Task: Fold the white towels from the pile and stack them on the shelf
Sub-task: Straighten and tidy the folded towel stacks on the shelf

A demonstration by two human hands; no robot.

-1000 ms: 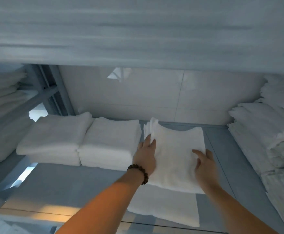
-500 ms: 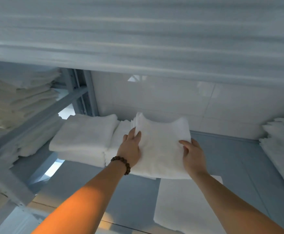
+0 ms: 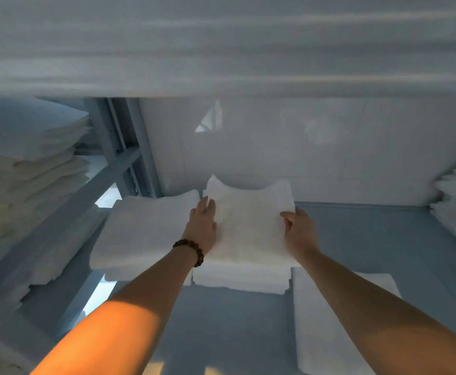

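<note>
Left hand (image 3: 201, 228) lies flat on the towel's (image 3: 251, 220) nine o'clock edge and right hand (image 3: 300, 231) pinches three o'clock, likely to square it onto the stack (image 3: 240, 280).

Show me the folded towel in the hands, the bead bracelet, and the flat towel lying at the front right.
folded towel (image 3: 248, 220), head view, middle of its top face.
bead bracelet (image 3: 193, 245), head view, beads across the wrist.
flat towel (image 3: 316, 334), head view, bare part left of the forearm.
</note>
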